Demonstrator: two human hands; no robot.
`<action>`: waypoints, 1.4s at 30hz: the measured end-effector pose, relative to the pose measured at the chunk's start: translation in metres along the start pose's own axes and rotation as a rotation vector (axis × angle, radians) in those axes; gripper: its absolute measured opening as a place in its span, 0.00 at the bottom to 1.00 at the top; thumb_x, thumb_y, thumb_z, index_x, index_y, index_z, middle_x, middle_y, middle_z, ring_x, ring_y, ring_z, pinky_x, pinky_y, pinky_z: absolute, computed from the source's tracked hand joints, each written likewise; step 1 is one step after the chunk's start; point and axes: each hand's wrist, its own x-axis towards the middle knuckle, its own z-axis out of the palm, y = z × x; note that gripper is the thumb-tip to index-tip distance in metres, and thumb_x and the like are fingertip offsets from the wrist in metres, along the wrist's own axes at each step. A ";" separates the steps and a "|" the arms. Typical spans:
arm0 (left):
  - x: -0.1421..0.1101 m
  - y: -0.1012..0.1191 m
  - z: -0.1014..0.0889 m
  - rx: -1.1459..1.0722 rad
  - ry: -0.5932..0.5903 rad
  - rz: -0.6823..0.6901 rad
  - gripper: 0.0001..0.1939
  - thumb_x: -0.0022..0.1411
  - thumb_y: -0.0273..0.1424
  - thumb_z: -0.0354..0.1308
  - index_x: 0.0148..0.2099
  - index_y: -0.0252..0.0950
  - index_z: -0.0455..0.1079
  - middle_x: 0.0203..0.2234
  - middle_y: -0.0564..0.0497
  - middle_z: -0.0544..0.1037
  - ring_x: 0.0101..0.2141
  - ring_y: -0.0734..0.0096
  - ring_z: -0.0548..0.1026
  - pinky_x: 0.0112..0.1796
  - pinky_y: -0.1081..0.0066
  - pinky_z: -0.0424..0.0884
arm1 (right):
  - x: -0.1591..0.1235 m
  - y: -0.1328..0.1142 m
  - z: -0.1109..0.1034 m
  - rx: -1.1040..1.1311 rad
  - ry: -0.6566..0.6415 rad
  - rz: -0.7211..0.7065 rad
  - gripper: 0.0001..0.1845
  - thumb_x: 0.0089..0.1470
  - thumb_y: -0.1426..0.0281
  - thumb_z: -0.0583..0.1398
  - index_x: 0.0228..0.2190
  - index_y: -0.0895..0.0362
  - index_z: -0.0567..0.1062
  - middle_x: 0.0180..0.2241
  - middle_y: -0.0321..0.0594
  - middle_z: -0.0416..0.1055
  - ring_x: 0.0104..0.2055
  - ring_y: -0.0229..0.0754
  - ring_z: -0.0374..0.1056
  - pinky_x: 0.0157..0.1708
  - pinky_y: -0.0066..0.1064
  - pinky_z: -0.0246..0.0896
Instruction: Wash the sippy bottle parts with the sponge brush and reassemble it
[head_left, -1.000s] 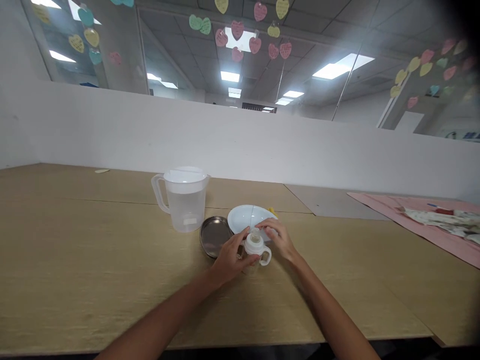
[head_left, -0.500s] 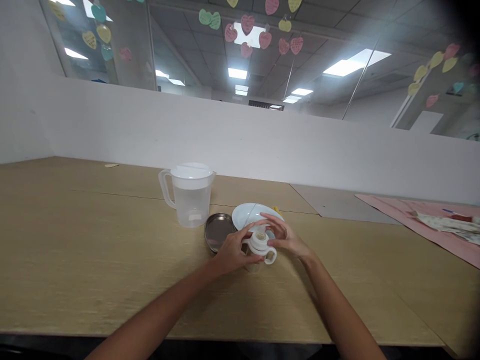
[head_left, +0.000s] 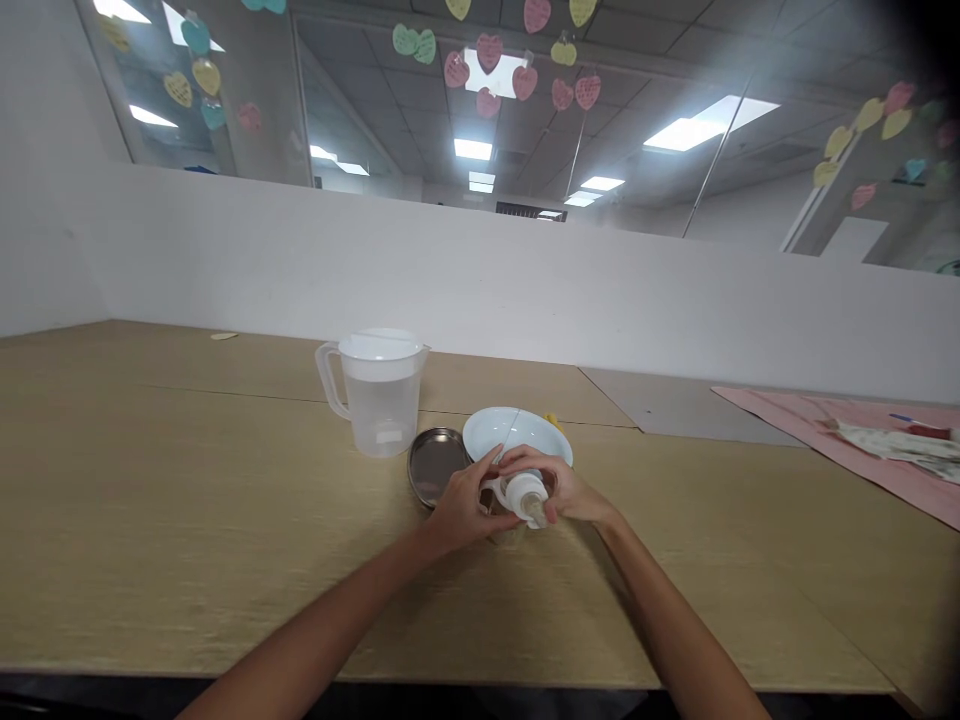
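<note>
In front of me, both hands meet at a baby bottle with a white collar and a clear nipple. The white bottle top is tipped, its nipple pointing toward me and to the right. My right hand is closed on this top from the right and above. My left hand is closed round the left side, thumb and fingers at the clear bottle body, which is mostly hidden below the top. Whether the top sits apart from the body cannot be made out. Just behind my hands lies a pale blue-white bowl.
A dark round metal dish lies left of the bowl. Behind it stands a clear plastic pitcher with a white lid, partly full. A yellow item shows behind the bowl. Far right, a pink cloth covers the table.
The bottle top has gone from upright to tipped toward me. My right hand has come down and closed on it, while my left hand stays nearly in place.
</note>
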 end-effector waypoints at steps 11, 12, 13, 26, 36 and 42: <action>-0.002 0.002 -0.001 0.027 -0.016 -0.036 0.42 0.43 0.43 0.63 0.58 0.36 0.53 0.42 0.46 0.73 0.41 0.63 0.72 0.44 0.64 0.67 | -0.004 0.019 -0.009 0.153 0.478 0.081 0.34 0.27 0.40 0.58 0.25 0.56 0.74 0.28 0.42 0.67 0.31 0.43 0.63 0.33 0.35 0.61; -0.002 0.002 -0.001 0.030 -0.017 -0.036 0.41 0.43 0.43 0.62 0.58 0.37 0.53 0.42 0.46 0.73 0.41 0.63 0.71 0.44 0.64 0.66 | -0.003 0.022 -0.010 0.175 0.570 0.069 0.35 0.26 0.38 0.56 0.26 0.55 0.74 0.29 0.42 0.68 0.32 0.44 0.63 0.35 0.36 0.61; -0.002 0.002 -0.001 0.032 -0.018 -0.035 0.41 0.43 0.43 0.62 0.58 0.36 0.53 0.42 0.46 0.73 0.41 0.63 0.71 0.44 0.64 0.66 | -0.001 0.024 -0.012 0.196 0.644 0.048 0.37 0.26 0.37 0.54 0.28 0.54 0.73 0.30 0.43 0.69 0.33 0.45 0.64 0.36 0.37 0.61; -0.003 0.003 0.000 0.002 -0.019 -0.012 0.37 0.45 0.42 0.61 0.56 0.38 0.54 0.42 0.47 0.70 0.41 0.66 0.70 0.42 0.68 0.67 | 0.002 0.048 -0.028 0.117 1.004 0.172 0.24 0.41 0.51 0.59 0.32 0.58 0.74 0.35 0.44 0.73 0.38 0.47 0.68 0.36 0.35 0.64; -0.003 0.005 -0.002 0.000 -0.045 -0.030 0.37 0.45 0.43 0.61 0.56 0.38 0.54 0.43 0.47 0.69 0.43 0.64 0.69 0.44 0.65 0.66 | 0.001 0.048 -0.029 -0.190 0.827 0.253 0.27 0.42 0.52 0.58 0.37 0.60 0.74 0.32 0.43 0.73 0.33 0.44 0.68 0.33 0.34 0.62; -0.004 0.005 -0.001 -0.007 -0.041 -0.039 0.37 0.45 0.44 0.61 0.56 0.39 0.54 0.43 0.47 0.69 0.43 0.64 0.69 0.43 0.66 0.67 | 0.003 0.045 -0.024 -0.262 0.850 0.139 0.27 0.45 0.54 0.57 0.42 0.60 0.70 0.39 0.45 0.71 0.38 0.44 0.66 0.38 0.35 0.61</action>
